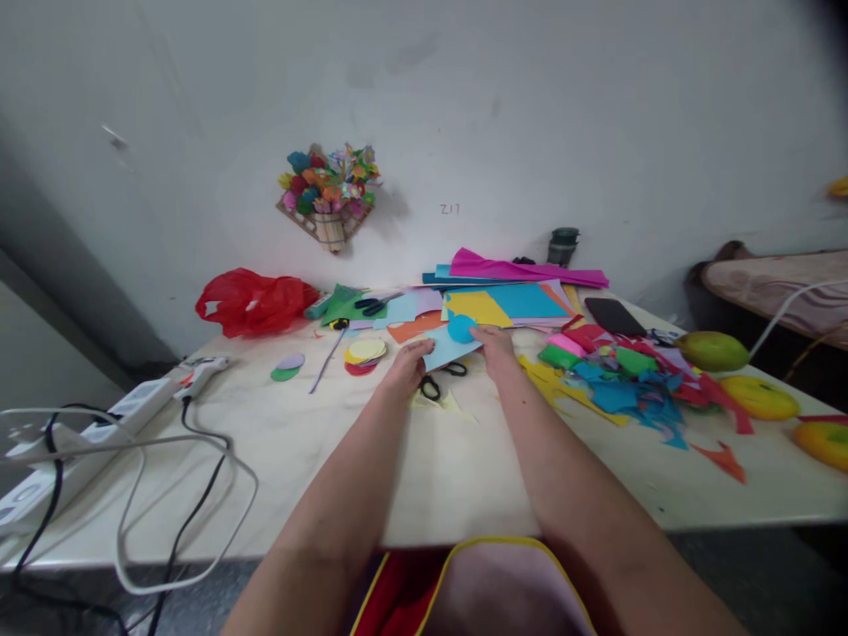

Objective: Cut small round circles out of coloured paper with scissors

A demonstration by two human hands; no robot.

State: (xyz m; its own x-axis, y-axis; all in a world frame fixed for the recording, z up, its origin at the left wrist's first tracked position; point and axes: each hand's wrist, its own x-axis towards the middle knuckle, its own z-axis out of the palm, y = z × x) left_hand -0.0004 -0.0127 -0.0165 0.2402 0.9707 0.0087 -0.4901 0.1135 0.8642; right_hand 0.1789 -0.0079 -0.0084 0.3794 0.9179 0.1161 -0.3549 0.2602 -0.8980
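While left hand [407, 364] grips light-blue sheet [445, 353] at left, right hand [495, 346] clamps right side (blue disc [461, 329] atop).

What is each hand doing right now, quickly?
Left hand: closed on the left side of the light blue paper.
Right hand: closed on its right side, fingers at the blue circle.

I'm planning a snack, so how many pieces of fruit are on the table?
3, on the right: a greenish one by the phone, a yellow one in front, another at the picture's edge. More may be out of view.
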